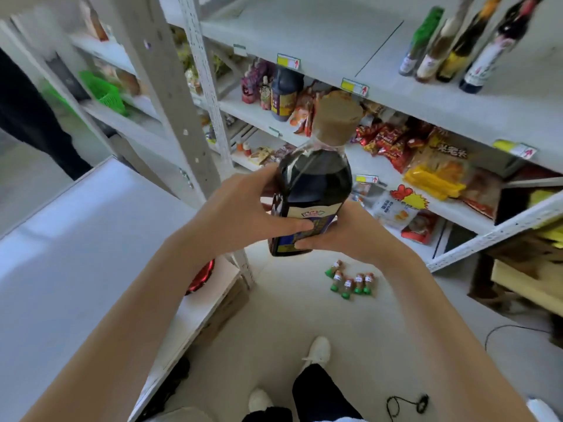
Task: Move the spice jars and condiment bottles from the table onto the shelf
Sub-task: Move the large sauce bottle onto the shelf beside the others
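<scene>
A large dark sauce bottle (316, 181) with a tan cap and a blue label is held up in front of the white shelf unit (359, 68). My left hand (243, 214) grips its left side, thumb across the label. My right hand (338, 236) holds it from below and from the right, fingers curled round the base. Several tall bottles (454, 47) stand on the upper shelf at the right. Another dark bottle (285, 92) stands on the shelf below. Several small green-capped spice jars (350, 281) lie on the floor.
A white table (70, 254) lies to my left, with a red round object (202, 277) under its edge. Snack packets (423, 159) fill the middle shelves. Green baskets (106, 89) sit on a left rack. Boxes (524, 275) and a cable (405, 403) are on the floor.
</scene>
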